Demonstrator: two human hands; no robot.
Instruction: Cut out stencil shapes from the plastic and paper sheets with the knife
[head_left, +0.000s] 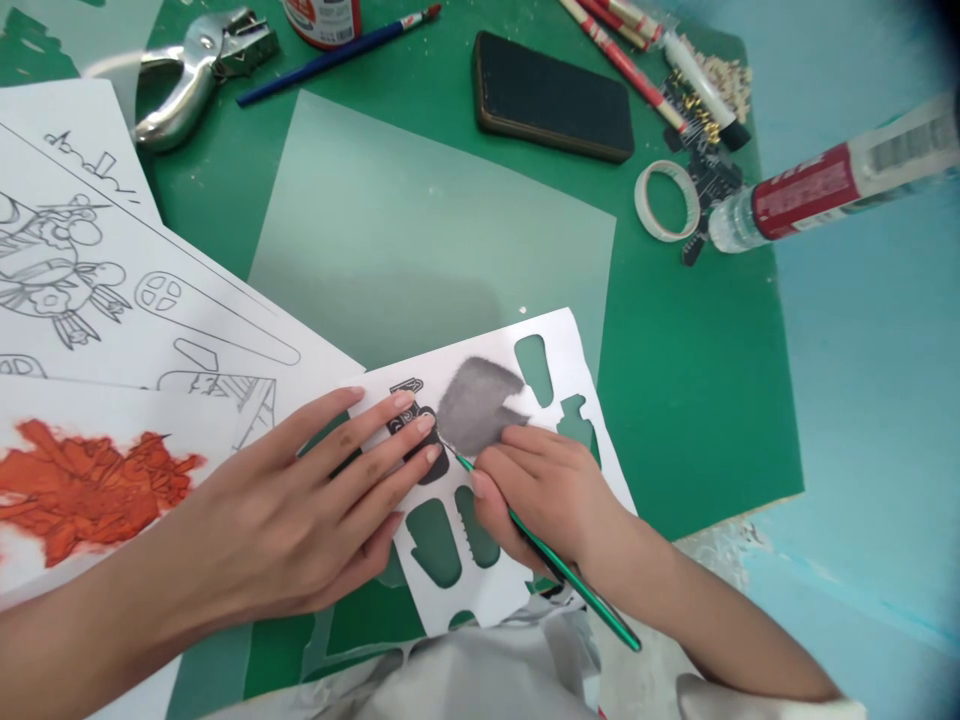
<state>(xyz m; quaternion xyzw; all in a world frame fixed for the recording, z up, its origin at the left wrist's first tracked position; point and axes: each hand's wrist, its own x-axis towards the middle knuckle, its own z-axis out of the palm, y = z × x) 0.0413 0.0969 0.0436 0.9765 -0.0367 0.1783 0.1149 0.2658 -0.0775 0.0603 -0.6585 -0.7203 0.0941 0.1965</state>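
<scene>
White cut-out sheet [487, 590], grey patch [476, 405]; right grip [547, 492] around green brush [579, 588], left grip [300, 510] flat.

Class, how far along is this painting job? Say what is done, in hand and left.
Done: shapes are cut from the white sheet, a grey patch is painted, and a second sheet is covered in orange. In hand: the left hand presses the white sheet flat; the right hand holds the green brush, tip at the grey patch's edge. Left: the line drawings look uncoloured.
</scene>
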